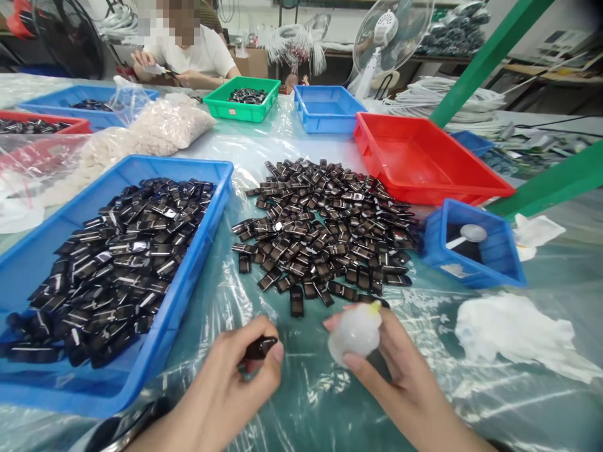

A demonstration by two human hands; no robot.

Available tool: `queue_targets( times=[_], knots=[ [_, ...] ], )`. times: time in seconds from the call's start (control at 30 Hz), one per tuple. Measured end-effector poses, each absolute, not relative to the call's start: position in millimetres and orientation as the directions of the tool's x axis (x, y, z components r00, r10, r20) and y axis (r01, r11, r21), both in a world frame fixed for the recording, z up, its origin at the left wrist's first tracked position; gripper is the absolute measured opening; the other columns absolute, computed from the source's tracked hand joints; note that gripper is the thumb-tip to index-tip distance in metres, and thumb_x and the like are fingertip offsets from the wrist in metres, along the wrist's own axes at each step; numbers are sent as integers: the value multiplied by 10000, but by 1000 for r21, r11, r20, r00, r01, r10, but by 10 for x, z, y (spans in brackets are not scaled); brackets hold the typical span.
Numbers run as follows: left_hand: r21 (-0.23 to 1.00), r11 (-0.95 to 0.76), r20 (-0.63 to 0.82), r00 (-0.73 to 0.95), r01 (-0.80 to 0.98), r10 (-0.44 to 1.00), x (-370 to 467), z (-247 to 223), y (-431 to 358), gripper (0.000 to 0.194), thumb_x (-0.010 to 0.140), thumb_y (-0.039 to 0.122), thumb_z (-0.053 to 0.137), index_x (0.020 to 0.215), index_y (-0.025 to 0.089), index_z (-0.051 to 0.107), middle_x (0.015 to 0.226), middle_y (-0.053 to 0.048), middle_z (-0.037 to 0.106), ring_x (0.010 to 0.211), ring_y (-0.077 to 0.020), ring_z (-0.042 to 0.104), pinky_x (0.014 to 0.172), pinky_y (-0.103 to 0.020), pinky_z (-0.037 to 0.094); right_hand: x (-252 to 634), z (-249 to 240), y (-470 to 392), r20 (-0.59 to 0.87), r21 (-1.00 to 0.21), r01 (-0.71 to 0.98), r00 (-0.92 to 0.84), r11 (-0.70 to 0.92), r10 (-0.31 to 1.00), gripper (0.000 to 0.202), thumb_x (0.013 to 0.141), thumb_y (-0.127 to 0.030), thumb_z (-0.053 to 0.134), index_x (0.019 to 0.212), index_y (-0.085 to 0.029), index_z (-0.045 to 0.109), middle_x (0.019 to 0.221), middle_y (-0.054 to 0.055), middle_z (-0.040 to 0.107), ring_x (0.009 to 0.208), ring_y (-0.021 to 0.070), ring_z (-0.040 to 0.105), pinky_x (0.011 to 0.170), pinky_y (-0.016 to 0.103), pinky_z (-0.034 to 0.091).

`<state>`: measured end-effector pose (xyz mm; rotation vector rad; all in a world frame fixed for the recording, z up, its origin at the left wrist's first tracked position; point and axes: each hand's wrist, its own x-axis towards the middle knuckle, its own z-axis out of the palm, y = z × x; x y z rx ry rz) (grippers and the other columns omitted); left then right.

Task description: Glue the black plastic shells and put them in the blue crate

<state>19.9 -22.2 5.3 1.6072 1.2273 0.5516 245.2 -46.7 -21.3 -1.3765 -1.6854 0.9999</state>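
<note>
Between the thumb and curled fingers of my left hand (240,370) is a small black plastic part (259,347), mostly covered by the fingers. My right hand (400,364) is wrapped round a translucent white squeeze bottle (354,336) with a yellowish tip, which points up and away. The bottle and the part are apart. Just beyond both hands spreads a loose pile of glossy black plastic parts (320,226) on the table. To the left, a large blue tray (186,282) holds many more such parts (132,251).
A small blue bin (494,257) with a white spoon (472,233) stands at right, near a crumpled white cloth (522,333). Behind are a red tray (428,157), a blue tray (327,116) and a green tray (242,110). A green post slants at right. Across the table sits a co-worker (198,56).
</note>
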Motion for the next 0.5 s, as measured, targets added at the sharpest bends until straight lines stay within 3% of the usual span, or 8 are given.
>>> queue_targets(
  times=[0.17, 0.3, 0.37, 0.5],
  knots=[
    [783, -194, -82, 408, 590, 909, 176, -31, -255, 228, 825, 231, 459, 636, 223, 332, 569, 55, 348, 513, -123, 340, 464, -228, 254, 2561, -150, -522, 122, -844, 494, -204, 209, 971, 361, 907, -288, 551, 1245, -375, 458, 996, 16, 674, 792, 179, 686, 594, 231, 578],
    [731, -307, 14, 437, 610, 900, 141, -84, -284, 248, 839, 259, 528, 641, 213, 388, 589, 38, 414, 517, -125, 411, 445, -214, 294, 2606, -147, -548, 126, -779, 580, -224, 237, 966, 367, 889, -357, 576, 1247, -384, 500, 1096, 27, 687, 890, 225, 698, 640, 278, 600],
    [748, -314, 23, 451, 585, 892, 113, -69, -286, 171, 876, 299, 524, 739, 208, 476, 650, 18, 480, 569, -148, 481, 470, -227, 364, 2605, -160, -567, 113, -781, 588, -197, 209, 974, 345, 885, -427, 572, 1225, -390, 530, 1101, 24, 698, 917, 244, 698, 651, 305, 602],
    [823, -308, 49, 481, 477, 875, 46, -16, -268, 175, 973, 197, 354, 984, 240, 523, 847, -14, 579, 780, -183, 574, 696, -284, 477, 2566, -169, -583, 157, -793, 575, -125, 201, 980, 340, 837, -553, 594, 1137, -394, 610, 1021, 7, 735, 883, 254, 703, 738, 360, 584]
  ],
)
